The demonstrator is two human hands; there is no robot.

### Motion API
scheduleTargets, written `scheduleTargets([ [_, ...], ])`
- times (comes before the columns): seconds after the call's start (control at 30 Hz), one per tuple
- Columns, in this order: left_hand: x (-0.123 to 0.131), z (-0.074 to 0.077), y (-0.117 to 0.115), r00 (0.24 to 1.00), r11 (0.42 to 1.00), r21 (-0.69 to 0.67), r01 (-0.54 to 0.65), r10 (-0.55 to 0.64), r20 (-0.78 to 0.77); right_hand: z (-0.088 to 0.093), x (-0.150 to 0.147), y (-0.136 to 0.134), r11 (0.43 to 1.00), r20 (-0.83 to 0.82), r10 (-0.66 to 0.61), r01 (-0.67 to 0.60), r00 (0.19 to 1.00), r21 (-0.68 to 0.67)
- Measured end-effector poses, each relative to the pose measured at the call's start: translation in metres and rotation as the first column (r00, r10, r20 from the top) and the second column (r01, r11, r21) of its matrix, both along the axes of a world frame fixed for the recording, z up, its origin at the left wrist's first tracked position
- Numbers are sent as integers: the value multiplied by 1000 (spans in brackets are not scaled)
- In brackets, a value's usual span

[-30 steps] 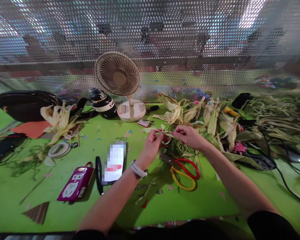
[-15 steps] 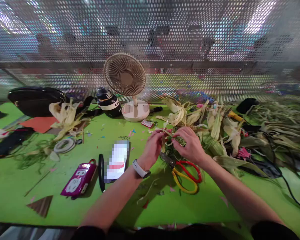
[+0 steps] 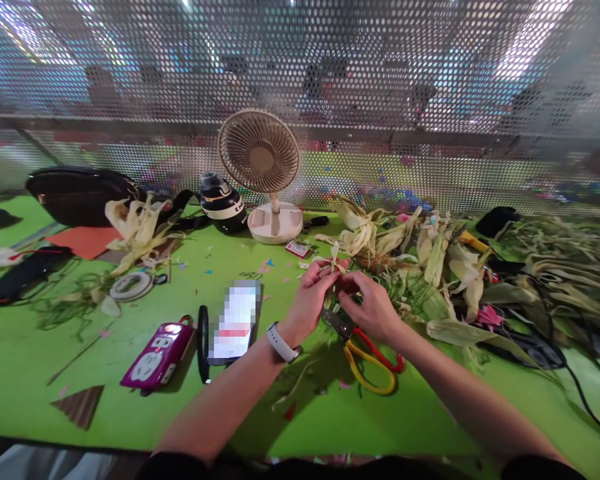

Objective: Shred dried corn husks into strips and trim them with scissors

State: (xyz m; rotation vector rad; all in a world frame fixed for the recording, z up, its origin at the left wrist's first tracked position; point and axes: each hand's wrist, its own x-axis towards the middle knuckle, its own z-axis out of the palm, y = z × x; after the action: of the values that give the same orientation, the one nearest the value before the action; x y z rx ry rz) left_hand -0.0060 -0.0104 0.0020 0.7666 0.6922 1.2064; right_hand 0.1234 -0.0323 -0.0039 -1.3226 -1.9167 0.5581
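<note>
Left hand (image 3: 313, 297) is closed, thumb and fingers pinching a small pale cream piece of dried husk (image 3: 335, 263), thin tips sticking up above the fingers. Right hand (image 3: 370, 303) is just right of it, fingers curled in toward the husk piece; can't tell if it grips it, fingertips partly hidden. Husk piece is between the hands, above the green tabletop (image 3: 300, 427). White-banded watch (image 3: 281, 343) on left wrist.

Metal scissors with one red and one yellow handle (image 3: 340, 327) lie just on the near side of the hands, handles pointing near-right. Loose heap of pale and green corn husks (image 3: 433, 253) spreads far and right of the right hand. Small red-and-white box (image 3: 298, 249) lies far-left of the husk piece.

Left of the left forearm: smartphone with lit, pixelated screen (image 3: 234, 320), then purple rectangular case with white patches (image 3: 156, 357). Farther left, white ring-shaped roll (image 3: 131, 287) near a cream husk bunch with spread petals (image 3: 137, 227). Far side: beige round desk fan (image 3: 261, 159) upright, black bottle with white band (image 3: 224, 210) left of it, black bag (image 3: 83, 197) at far left.
</note>
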Motion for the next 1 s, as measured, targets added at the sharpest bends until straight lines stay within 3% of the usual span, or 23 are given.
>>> scheduleTargets([
  [0.1, 0, 1, -2, 1000, 1000, -7, 10, -10, -27, -3, -3, 1, 986, -90, 6, -21, 996, -164],
  [0.27, 0, 5, -5, 996, 999, 31, 32, -29, -86, -13, -6, 5, 969, -262, 86, -142, 961, -204],
  [0.4, -3, 7, -2, 990, 997, 69, 38, -28, -138, -11, -2, 4, 953, -295, 83, -162, 952, -254],
  [0.5, -5, 6, 2, 984, 998, 68, 0, 12, -177, -3, 4, 2, 956, -261, 46, -118, 964, -268],
  [0.67, -6, 4, 5, 988, 1000, 18, 2, 1, -157, 8, 15, 5, 982, -146, 53, -78, 988, -171],
  [0.83, -7, 5, 4, 980, 999, 46, 14, -5, -197, 9, 17, 7, 951, -135, 110, -144, 985, -274],
  [1.0, -7, 3, 5, 964, 993, 112, 29, 2, -267, 17, 15, 3, 993, 39, 80, -76, 996, -90],
])
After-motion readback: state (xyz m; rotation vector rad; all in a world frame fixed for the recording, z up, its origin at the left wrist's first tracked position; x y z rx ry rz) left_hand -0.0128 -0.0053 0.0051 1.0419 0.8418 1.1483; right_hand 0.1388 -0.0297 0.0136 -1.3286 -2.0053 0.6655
